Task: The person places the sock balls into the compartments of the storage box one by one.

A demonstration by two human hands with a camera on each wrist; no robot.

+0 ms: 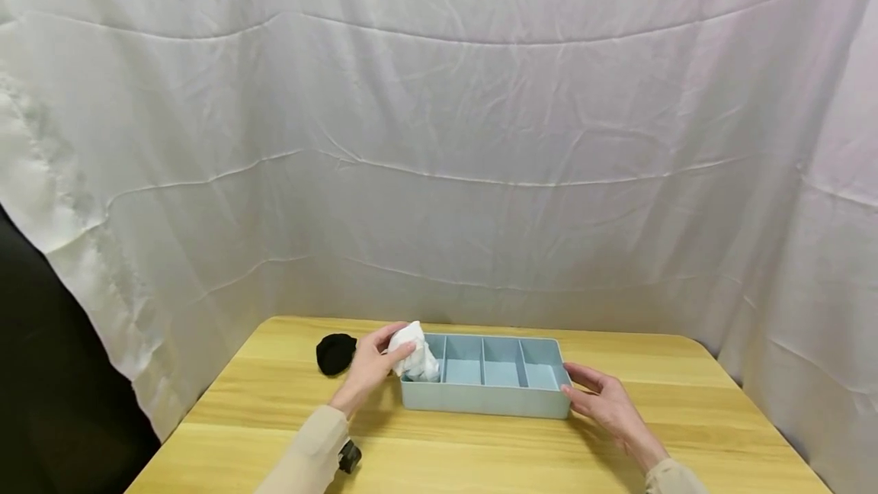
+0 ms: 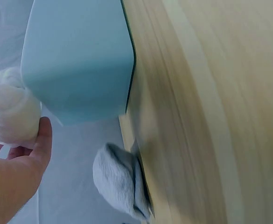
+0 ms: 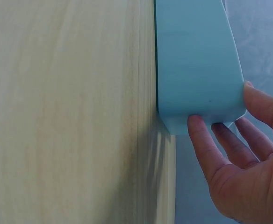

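A white rolled-up cloth (image 1: 414, 353), which looks like a balled pair of socks, is in my left hand (image 1: 370, 364). My fingers and thumb grip it at the leftmost compartment of a light blue divided box (image 1: 485, 399). In the left wrist view the white roll (image 2: 10, 109) shows beside the box's end wall (image 2: 80, 60). At the other end, my right hand (image 1: 610, 405) touches the box. The right wrist view has the fingertips of that hand (image 3: 248, 172) resting on the end wall, with the thumb near the rim.
A black balled cloth (image 1: 335, 354) lies on the wooden table (image 1: 439, 452), left of the box. Partitions split the box into several compartments. A pale curtain (image 1: 480, 174) hangs behind and around the table.
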